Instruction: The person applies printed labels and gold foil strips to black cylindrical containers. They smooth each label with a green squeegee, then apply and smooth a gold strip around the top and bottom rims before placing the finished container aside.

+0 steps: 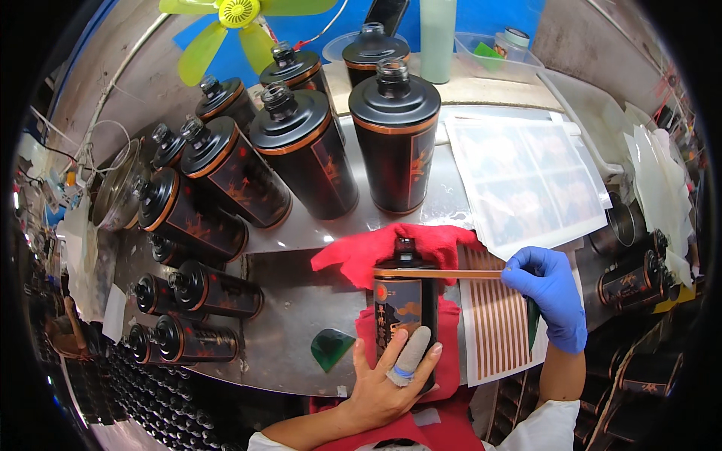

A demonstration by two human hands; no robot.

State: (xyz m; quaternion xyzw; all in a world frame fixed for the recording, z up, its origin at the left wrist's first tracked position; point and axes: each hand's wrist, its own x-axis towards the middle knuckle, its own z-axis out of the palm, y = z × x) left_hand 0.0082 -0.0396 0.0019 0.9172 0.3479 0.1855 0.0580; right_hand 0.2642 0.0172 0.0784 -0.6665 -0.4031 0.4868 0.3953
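Observation:
A black bottle (406, 301) with orange artwork lies on red cloth (361, 255), its neck pointing away from me. My left hand (395, 376) grips its lower part; one finger wears a grey cover with a blue band. A long copper-coloured strip (451, 274) stretches across the bottle just below its shoulder. In a blue glove, my right hand (549, 293) pinches the strip's right end. A dark green flat piece (532, 323) shows under that hand; whether it is held I cannot tell. Below the hand lies a white sheet (472, 353) of copper-coloured strips.
Several black bottles with copper bands, such as this one (395, 143), stand behind and to the left. A green scraper-like piece (331, 349) lies on the metal table (282, 301). Clear-backed printed sheets (526, 180) are at the back right. A yellow-green fan (237, 15) stands at the back.

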